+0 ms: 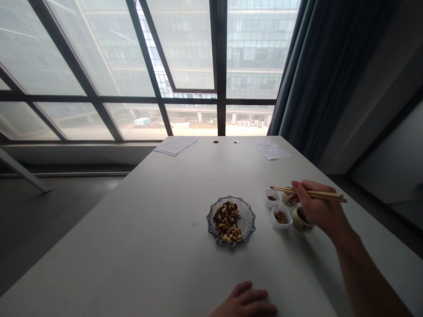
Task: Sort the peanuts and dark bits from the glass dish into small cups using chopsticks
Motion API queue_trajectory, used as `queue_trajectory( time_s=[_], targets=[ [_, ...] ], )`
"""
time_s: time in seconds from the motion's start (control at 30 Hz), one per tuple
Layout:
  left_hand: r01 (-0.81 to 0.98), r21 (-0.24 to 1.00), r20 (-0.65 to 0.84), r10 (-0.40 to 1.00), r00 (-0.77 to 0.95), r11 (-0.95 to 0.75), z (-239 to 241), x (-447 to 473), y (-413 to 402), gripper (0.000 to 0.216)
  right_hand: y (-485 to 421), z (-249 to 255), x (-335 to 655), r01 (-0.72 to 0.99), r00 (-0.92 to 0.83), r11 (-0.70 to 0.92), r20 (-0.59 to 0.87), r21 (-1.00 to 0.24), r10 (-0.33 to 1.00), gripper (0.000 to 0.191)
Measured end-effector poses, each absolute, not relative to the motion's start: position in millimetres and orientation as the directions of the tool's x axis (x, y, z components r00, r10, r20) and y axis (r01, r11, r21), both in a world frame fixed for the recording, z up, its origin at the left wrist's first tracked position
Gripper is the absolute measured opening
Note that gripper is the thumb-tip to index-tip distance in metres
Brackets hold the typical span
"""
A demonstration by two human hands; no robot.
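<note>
Places are stated from the glass plate [247,219], by which a mix of nuts [228,222] is held; the nuts are gathered toward its left side, and bare glass is left on its right.

A pair of chopsticks [325,194] is gripped in the right hand [313,207], to the right of the plate and slightly beyond it. Their long axis is laid crosswise, tips pointing left, butt ends right. The tips are seen over or just behind the far white cup [268,203]; their height above it cannot be judged.

The 2 cups are set beside the plate on its right: the far cup with a little dark content, the near white cup [280,226] with brown pieces. Farther right, 2 jars [302,222] are partly covered by the right hand, which is the nearer hand to all 4 containers.

The left hand [246,304] is placed on the near side of the plate, fingers loosely bent, with nothing seen held; its underside is hidden.
</note>
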State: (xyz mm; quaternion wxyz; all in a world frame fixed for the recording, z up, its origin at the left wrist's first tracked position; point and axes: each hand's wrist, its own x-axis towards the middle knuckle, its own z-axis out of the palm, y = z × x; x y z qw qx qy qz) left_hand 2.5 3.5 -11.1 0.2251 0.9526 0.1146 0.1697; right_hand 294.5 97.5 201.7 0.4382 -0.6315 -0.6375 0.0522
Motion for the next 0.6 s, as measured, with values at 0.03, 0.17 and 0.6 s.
queue_trajectory(
  time_s=[0.03, 0.17, 0.6],
  targets=[
    [0.140, 0.453, 0.278, 0.289, 0.916, -0.881, -10.9, 2.3, 3.4, 0.036, 99.2, 200.9, 297.1, 0.779, 0.174, 0.192, 0.500, -0.596, 0.848, 0.036],
    [0.145, 0.397, 0.292, 0.274, 0.916, -0.906, -8.9, 1.3, 3.7, 0.035, 105.5, 196.5, 301.6, 0.817, 0.140, 0.186, 0.501, -0.545, 0.854, 0.039],
    [0.156, 0.368, 0.299, 0.275, 0.914, -0.917, -5.7, 1.9, 4.9, 0.035, 107.2, 198.7, 313.2, 0.748, 0.269, 0.142, 0.491, -0.649, 0.828, 0.033]
  ],
)
